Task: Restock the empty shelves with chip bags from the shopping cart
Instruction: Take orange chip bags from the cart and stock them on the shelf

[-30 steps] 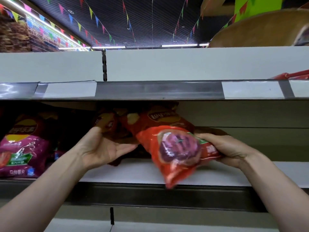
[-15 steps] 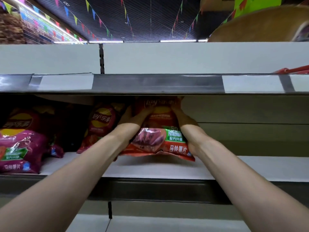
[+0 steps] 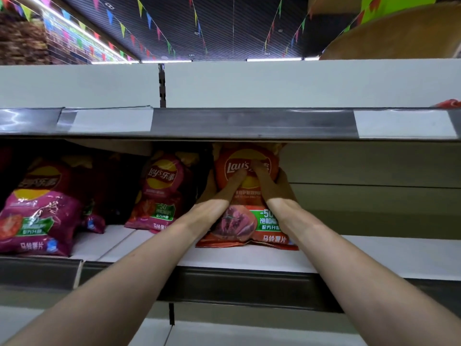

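My left hand (image 3: 220, 189) and right hand (image 3: 273, 187) grip the orange-red foil chip bag (image 3: 245, 222) by its sides, thumbs on its front. It stands upright on the white metal shelf (image 3: 249, 260), back from the front edge, just right of a maroon foil chip bag (image 3: 163, 193).

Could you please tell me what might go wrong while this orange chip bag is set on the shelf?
The orange chip bag stands upright with no bag propping its right side; when the left hand and right hand release, it may topple. Both thumbs press its front, so squeezing could crush chips.
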